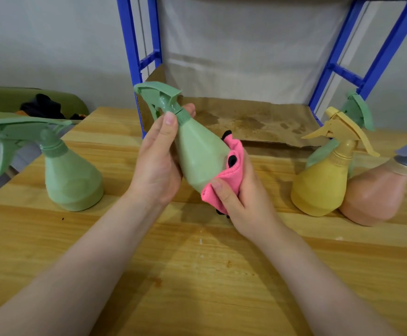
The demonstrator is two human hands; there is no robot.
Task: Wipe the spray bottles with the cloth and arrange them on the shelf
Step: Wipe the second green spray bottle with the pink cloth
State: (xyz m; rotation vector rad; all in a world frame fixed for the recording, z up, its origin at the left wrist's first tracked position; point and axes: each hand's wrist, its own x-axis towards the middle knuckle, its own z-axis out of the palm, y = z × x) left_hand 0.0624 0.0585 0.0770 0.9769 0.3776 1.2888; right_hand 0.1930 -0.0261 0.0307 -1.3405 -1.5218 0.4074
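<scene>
head view: our left hand (pixel 157 163) fingers curl round the green bottle (pixel 197 151) above the worktop's (pixel 197 275) middle; right hand (pixel 243 197) fingers pinch the pink cloth (pixel 234 175) against its base. we should turn it slowly, wiping every side.

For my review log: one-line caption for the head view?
Left hand holds tilted green spray bottle; right hand wipes it with pink cloth.

Surface: pale wooden plank table (pixel 197 275), stained in spots.
Left side: upright light-green plastic spray bottle (pixel 69 173).
Right side: yellow plastic spray bottle (pixel 321 183), touching a pink plastic spray bottle with grey head (pixel 372 192); another green bottle (pixel 357 112) behind them, mostly hidden.
Far edge: blue metal shelf frame (pixel 134 57), stained brown cardboard sheet (pixel 253 120) on its board.
</scene>
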